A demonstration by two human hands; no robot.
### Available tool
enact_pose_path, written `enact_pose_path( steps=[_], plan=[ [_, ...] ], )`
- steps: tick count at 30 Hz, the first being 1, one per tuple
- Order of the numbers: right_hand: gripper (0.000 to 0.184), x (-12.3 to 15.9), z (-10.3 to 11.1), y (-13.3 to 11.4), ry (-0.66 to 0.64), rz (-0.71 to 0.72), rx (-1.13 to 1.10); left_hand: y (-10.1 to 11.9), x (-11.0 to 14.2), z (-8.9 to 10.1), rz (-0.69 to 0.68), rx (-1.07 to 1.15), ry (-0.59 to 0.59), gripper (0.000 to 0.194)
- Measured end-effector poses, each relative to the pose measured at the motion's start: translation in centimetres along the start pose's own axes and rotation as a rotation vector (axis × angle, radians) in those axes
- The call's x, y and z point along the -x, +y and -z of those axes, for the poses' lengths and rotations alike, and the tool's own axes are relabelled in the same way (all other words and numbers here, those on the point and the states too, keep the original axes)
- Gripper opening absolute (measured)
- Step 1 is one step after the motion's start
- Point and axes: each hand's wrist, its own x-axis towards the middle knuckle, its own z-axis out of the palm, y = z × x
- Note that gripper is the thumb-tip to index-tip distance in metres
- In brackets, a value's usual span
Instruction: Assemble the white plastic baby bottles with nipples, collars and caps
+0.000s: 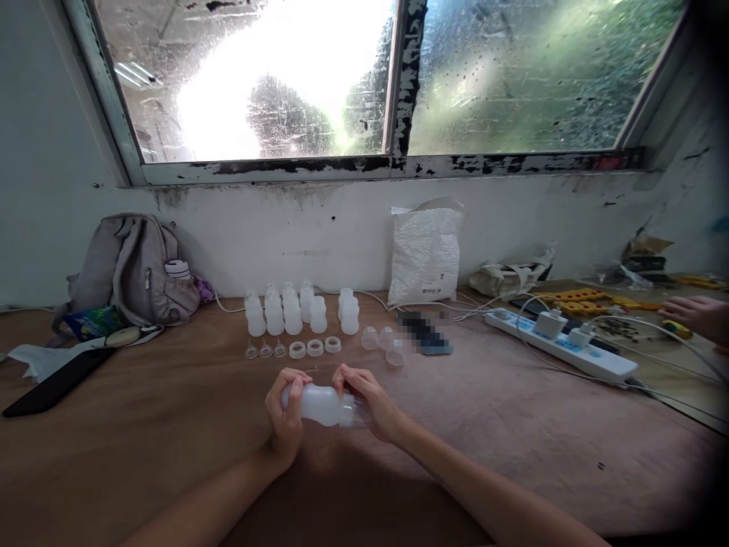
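A frosted white baby bottle (pixel 322 405) lies sideways in the air between my hands, low over the table. Its base end is wrapped by my left hand (pixel 285 414), thumb on top. At the other end, my right hand (pixel 376 403) closes round the clear cap (pixel 358 414), which its fingers partly cover. Beyond them are a row of clear nipples (pixel 265 349), several white collar rings (pixel 315 348) and several clear dome caps (pixel 395 352). Behind these stand several frosted bottles (pixel 292 317), some topped with clear caps, and a separate group of bottles (pixel 349 315) to the right.
A grey backpack (pixel 137 266) and a black flat item (pixel 57 384) are at left. A white plastic bag (pixel 425 254) leans on the wall. At right lie a blurred-out dark object (pixel 424 334) and a power strip (pixel 561 346) with cables. Another person's hand (pixel 695 315) shows far right.
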Motion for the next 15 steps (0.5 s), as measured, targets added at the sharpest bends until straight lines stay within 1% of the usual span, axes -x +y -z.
enact_pose_path(
  steps=[5,10,15],
  plan=[
    [0.042,-0.1,0.1,0.3,0.025,0.022,-0.005,-0.2,-0.3,0.0,0.0,0.014,-0.001,0.02],
    [0.034,-0.2,-0.3,1.2,0.056,0.033,-0.034,-0.9,-0.8,-0.1,0.031,0.052,0.017,0.022],
    [0.037,-0.2,-0.4,1.5,0.159,0.025,-0.075,-1.0,-0.7,-0.1,0.059,0.055,0.014,0.023]
  ],
)
